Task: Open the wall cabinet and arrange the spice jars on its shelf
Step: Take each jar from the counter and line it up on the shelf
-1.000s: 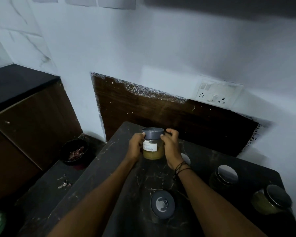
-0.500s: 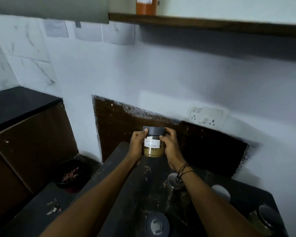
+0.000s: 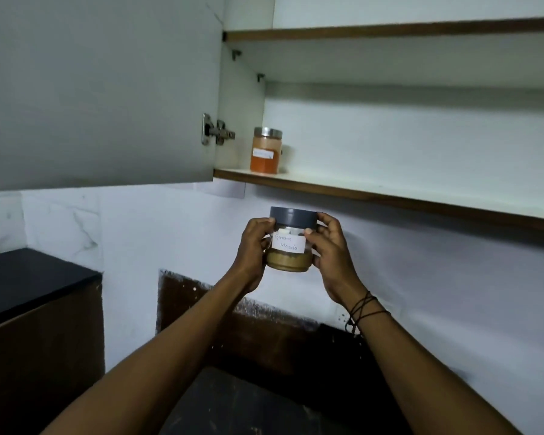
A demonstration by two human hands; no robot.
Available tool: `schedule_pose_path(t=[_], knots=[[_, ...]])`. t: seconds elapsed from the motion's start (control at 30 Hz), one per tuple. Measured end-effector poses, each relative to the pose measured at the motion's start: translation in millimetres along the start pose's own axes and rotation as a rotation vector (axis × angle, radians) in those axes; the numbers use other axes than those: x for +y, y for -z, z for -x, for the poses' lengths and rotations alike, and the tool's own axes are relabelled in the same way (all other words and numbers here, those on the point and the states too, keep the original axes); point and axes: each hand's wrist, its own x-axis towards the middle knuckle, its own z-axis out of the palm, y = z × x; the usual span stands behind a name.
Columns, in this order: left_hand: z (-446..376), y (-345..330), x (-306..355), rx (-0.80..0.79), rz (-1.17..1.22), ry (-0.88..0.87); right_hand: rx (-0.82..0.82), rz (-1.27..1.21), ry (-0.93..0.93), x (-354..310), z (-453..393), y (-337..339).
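Note:
A glass spice jar (image 3: 291, 243) with a grey lid, brown powder and a white label reading "Garam Masala" is held up in the air just below the cabinet's lower shelf (image 3: 374, 188). My left hand (image 3: 253, 249) grips its left side and my right hand (image 3: 330, 249) grips its right side, thumbs on the front. The wall cabinet stands open, its grey door (image 3: 98, 89) swung out to the left. One jar of orange powder (image 3: 265, 150) with a metal lid stands at the shelf's left end.
An upper shelf (image 3: 390, 29) crosses the cabinet near the top. Below are a white wall, a dark wooden backsplash panel (image 3: 233, 328), a dark table (image 3: 248, 406) under my arms and a black-topped counter (image 3: 29, 284) at the left.
Both hands have lifted the jar from the dark table up to just under the cabinet shelf. My view has tilted upward, so the open cabinet now shows and the other jars on the table are out of sight.

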Motion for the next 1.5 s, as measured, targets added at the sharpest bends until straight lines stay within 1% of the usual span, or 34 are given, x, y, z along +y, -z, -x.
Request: schedule_pose_path(t=[0.13, 0.27, 0.33, 0.4, 0.5, 0.63, 0.73, 0.87, 0.93, 1.03, 1.13, 1.3, 1.4, 1.5], knots=[[-19, -17, 37, -0.031, -0.013, -0.066, 0.063, -0.027, 0.073, -37, -20, -4], [-38, -35, 67, -0.036, -0.080, -0.160, 0.118, 0.007, 0.145, -71, -41, -6], [-44, -44, 81, -0.019, -0.111, -0.174, 0.136, 0.008, 0.175, -83, -50, -6], [-52, -51, 92, -0.001, -0.108, -0.178, 0.166, 0.062, 0.201, -92, -58, -9], [-68, -58, 103, 0.032, -0.093, -0.195, 0.210, 0.195, 0.191, -101, -73, -12], [-91, -65, 111, 0.120, -0.073, -0.215, 0.186, 0.319, 0.234, -112, -96, -16], [-110, -69, 108, 0.168, -0.128, -0.239, 0.192, 0.443, 0.255, -110, -113, -22], [-137, -70, 106, 0.218, -0.253, -0.287, 0.355, 0.477, 0.219, -97, -142, -23], [-150, -69, 104, 0.213, -0.323, -0.290, 0.378, 0.511, 0.210, -93, -157, -23], [-173, -66, 101, 0.187, -0.419, -0.275, 0.345, 0.567, 0.186, -86, -179, -22], [-194, -63, 99, 0.128, -0.542, -0.260, 0.296, 0.622, 0.161, -78, -194, -23], [-218, -58, 91, 0.084, -0.620, -0.196, 0.134, 0.568, 0.056, -70, -210, -24], [-227, -58, 89, 0.058, -0.675, -0.177, 0.111, 0.551, -0.010, -69, -217, -24], [-233, -58, 86, 0.017, -0.727, -0.140, 0.049, 0.493, -0.060, -66, -218, -22]])
